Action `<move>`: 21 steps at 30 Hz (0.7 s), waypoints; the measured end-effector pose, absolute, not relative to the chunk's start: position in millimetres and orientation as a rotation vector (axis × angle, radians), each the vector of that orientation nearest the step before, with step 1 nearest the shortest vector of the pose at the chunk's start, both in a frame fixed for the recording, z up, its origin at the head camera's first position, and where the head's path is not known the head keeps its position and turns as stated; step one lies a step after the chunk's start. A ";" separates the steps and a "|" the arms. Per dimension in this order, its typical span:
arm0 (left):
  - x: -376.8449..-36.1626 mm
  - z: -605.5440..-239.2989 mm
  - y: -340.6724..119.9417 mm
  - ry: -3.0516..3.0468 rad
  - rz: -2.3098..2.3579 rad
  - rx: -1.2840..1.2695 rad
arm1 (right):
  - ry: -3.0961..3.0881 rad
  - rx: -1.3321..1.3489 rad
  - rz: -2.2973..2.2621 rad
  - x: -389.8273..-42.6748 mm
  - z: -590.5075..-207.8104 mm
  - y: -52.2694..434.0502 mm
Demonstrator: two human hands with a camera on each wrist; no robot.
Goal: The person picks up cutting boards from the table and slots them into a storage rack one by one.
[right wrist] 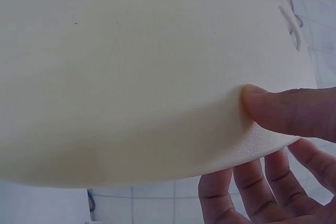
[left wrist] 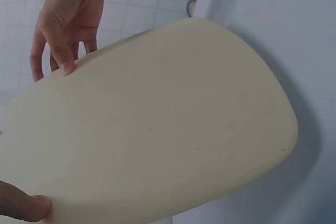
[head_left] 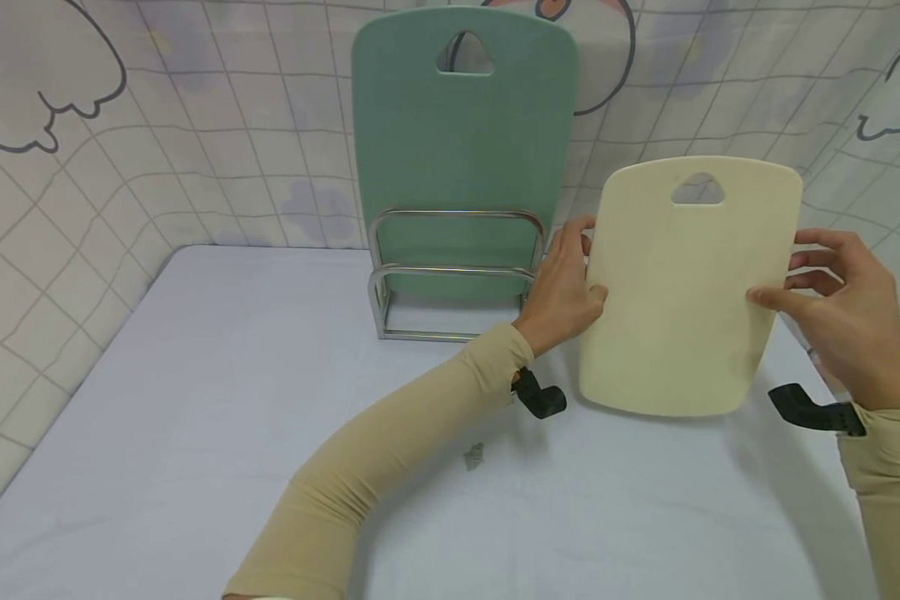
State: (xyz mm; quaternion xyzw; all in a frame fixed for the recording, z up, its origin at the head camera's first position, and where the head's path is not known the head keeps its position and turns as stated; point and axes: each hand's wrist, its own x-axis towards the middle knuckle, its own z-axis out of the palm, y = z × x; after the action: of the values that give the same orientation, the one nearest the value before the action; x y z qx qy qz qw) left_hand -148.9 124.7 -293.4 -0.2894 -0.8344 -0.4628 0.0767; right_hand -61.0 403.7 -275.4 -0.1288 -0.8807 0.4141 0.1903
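Two boards: a cream plastic cutting board with rounded corners and a cut-out handle hole (head_left: pixel 682 292), and a taller green plastic cutting board with the same kind of handle hole (head_left: pixel 461 142).
Cream board, place: held up off the pale blue tabletop (head_left: pixel 195 417), over its right half, handle hole uppermost, face tilted toward the person.
Left hand (head_left: pixel 566 287): grips the cream board's left edge, thumb on the front face, fingers curled behind.
Right hand (head_left: pixel 843 312): grips the cream board's right edge, thumb pressed on the front face, fingers spread behind it; the right wrist view shows the thumb on the rim and the fingers beneath.
Green board, place: stands upright in the rear slot of a shiny metal wire rack (head_left: pixel 453 275), leaning against the back wall.
Rack, place: at the back edge of the tabletop, near its middle, just left of the left hand.
Sleeves: tan fabric covers both forearms; a black strap mount (head_left: pixel 540 396) sits at each wrist.
Surround: white tiled wallcovering with cartoon outlines (head_left: pixel 67 192) behind and to both sides.
Tabletop mark: a small grey speck (head_left: pixel 474 455) lies beside the left forearm.
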 end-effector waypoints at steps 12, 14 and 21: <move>-152.7 -288.7 121.4 -2.489 -1.371 -0.859 | -2.386 -0.328 1.239 -65.7 -272.6 397.8; -153.4 -287.4 120.8 -2.484 -1.356 -0.856 | -2.386 -0.337 1.237 -66.7 -272.0 396.5; -156.6 -283.8 119.8 -2.468 -1.322 -0.866 | -2.375 -0.332 1.239 -69.4 -268.9 394.4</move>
State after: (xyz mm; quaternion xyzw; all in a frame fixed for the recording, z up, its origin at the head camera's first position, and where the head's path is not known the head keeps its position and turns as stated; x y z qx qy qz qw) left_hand -156.6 119.8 -283.8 -0.2939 -0.8373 -0.4488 0.1054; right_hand -69.4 394.4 -268.9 -0.1201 -0.8585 0.4478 0.2193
